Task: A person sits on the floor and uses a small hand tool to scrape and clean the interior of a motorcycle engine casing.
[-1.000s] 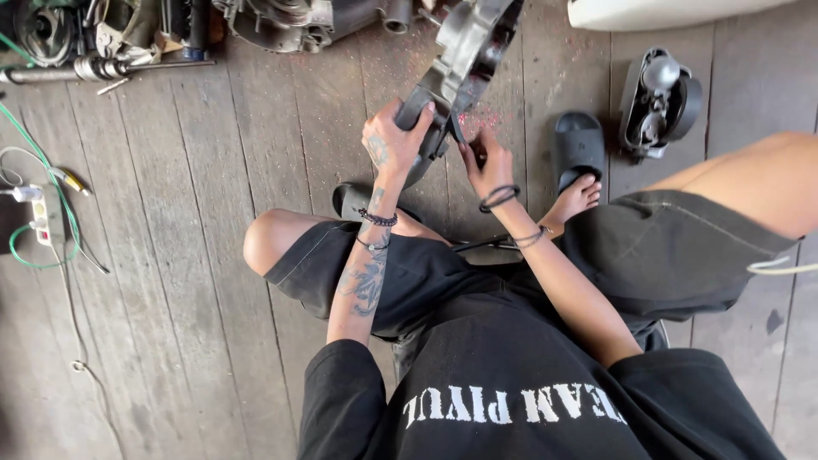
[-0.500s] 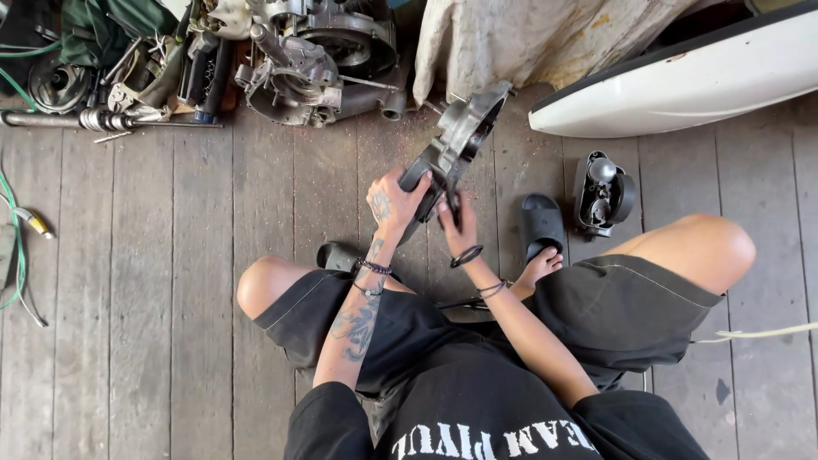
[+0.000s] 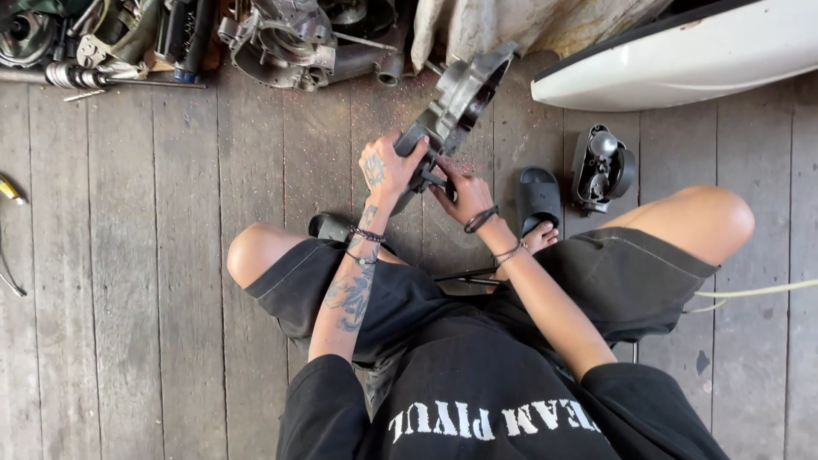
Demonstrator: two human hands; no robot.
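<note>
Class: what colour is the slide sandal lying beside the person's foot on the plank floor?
Black slide sandal, clearest in the head view.

Black short-sleeved shirt with white lettering and black shorts; tattooed left forearm (dark bead bracelets on both wrists).

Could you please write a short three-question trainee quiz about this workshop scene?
1. True or false: both hands grip the grey metal engine cover.
2. Which lies on the floorboards right of the hands? A) a black sandal B) a red bucket C) a broom
3. Fill in: the pile of engine parts lies at the ____ of the picture.

Key
1. True: the left hand and the right hand both hold its lower end.
2. A
3. top
</note>
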